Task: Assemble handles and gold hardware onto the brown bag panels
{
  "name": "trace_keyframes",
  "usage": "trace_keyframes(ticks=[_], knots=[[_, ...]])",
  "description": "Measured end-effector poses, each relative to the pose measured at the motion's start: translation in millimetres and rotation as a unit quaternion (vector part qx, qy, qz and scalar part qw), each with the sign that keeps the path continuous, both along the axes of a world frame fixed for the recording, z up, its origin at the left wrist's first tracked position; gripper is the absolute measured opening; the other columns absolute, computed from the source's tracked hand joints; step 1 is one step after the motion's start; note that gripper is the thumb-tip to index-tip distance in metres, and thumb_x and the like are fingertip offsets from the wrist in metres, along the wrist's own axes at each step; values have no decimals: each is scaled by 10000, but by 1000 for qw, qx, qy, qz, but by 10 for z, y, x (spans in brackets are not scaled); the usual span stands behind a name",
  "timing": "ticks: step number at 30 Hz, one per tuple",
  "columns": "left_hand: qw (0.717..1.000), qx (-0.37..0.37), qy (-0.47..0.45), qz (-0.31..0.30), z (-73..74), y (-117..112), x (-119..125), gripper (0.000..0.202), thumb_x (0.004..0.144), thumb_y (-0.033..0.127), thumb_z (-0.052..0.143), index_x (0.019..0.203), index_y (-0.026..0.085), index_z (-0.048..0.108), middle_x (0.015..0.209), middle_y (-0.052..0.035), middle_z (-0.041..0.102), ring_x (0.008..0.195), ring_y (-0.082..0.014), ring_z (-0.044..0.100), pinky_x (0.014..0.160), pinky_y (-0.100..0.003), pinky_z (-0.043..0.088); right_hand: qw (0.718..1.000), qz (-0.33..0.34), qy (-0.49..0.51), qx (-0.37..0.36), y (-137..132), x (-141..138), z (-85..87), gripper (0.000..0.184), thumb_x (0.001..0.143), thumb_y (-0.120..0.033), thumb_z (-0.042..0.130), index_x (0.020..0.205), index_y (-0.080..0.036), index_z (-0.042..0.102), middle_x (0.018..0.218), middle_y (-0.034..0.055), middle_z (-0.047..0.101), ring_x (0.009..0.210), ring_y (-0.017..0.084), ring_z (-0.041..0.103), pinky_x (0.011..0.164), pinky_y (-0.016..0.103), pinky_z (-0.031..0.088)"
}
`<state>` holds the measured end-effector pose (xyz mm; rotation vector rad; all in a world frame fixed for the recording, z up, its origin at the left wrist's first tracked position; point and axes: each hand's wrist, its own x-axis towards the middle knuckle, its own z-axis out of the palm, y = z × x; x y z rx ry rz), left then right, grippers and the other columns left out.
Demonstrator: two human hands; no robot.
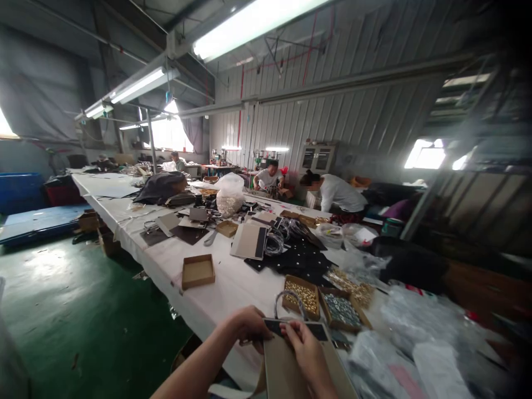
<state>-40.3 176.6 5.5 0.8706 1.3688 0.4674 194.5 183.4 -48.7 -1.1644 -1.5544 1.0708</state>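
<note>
A beige bag panel (279, 368) with a dark strip along its top edge and a looped grey handle (290, 295) is held tilted close in front of me. My left hand (250, 328) is closed on the panel's upper left corner. On the dark strip, the fingertips of my right hand (302, 344) are pinched together; anything between them is too small to make out. Just beyond the handle stand a box of gold-coloured metal pieces (302, 295) and a box of silver-coloured metal pieces (341, 309).
An open cardboard box (198, 271) sits near the left table edge. Further up the table lie more beige panels (248, 240) and a black dotted cloth (297, 257). Clear plastic bags (415, 316) pile up at right. Two people work across the table, another sits far back.
</note>
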Motion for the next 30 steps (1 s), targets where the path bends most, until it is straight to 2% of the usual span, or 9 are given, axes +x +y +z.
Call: trace_keyframes(ticks=[4,9,11,16,19,24,28,30], knots=[[996,9,-60,60,-159,4,43,337,565,29,985,707,151,704,659,-37,721,515,-211,719,405,-273,615,998,18,25,-48,-28,3,30,493,880,-756,749,993,-282,826,1069,118,886,1079,407,842,999,528,661],[995,16,-59,81,-125,-13,82,280,597,3,929,721,138,717,670,-58,726,570,-237,749,454,-307,669,997,7,39,-63,-51,-15,36,550,857,-797,770,1020,-274,811,1096,124,885,1094,404,837,1017,523,651],[997,17,-33,74,-74,-37,89,277,611,25,933,709,138,700,657,-65,718,556,-241,746,432,-292,643,997,8,42,-63,-56,-20,27,562,863,-807,767,1029,-271,803,1098,122,884,1086,394,840,1020,514,654],[996,35,-20,79,35,-173,118,378,646,178,1019,698,169,645,575,1,623,441,-182,649,393,-257,570,996,7,50,-69,-55,-18,0,526,897,-764,774,1064,-266,795,1143,123,881,1105,377,839,1044,511,650],[996,52,-17,75,66,-266,128,368,700,264,1012,725,165,658,586,-12,640,423,-174,638,368,-241,524,996,4,55,-73,-70,-29,28,533,894,-763,785,1061,-257,792,1137,121,879,1093,370,838,1020,508,664],[996,45,-14,78,-18,-335,78,303,743,278,952,773,154,677,590,-45,682,391,-174,618,305,-215,378,992,-6,98,-85,-153,-88,168,525,871,-726,852,1054,-238,787,1121,114,872,1056,324,837,1005,476,689],[996,45,-19,80,-122,-346,25,254,763,270,922,815,156,702,566,-15,677,372,-142,577,321,-200,322,981,-27,163,-103,-217,-112,266,535,830,-661,944,1085,-222,772,1096,110,861,994,293,839,861,416,728],[996,44,-23,75,-139,-359,4,263,762,283,930,806,155,704,561,-17,682,360,-129,551,331,-203,310,976,-26,183,-113,-248,-94,291,588,829,-622,968,1191,-219,740,1075,102,859,904,265,837,783,388,727]])
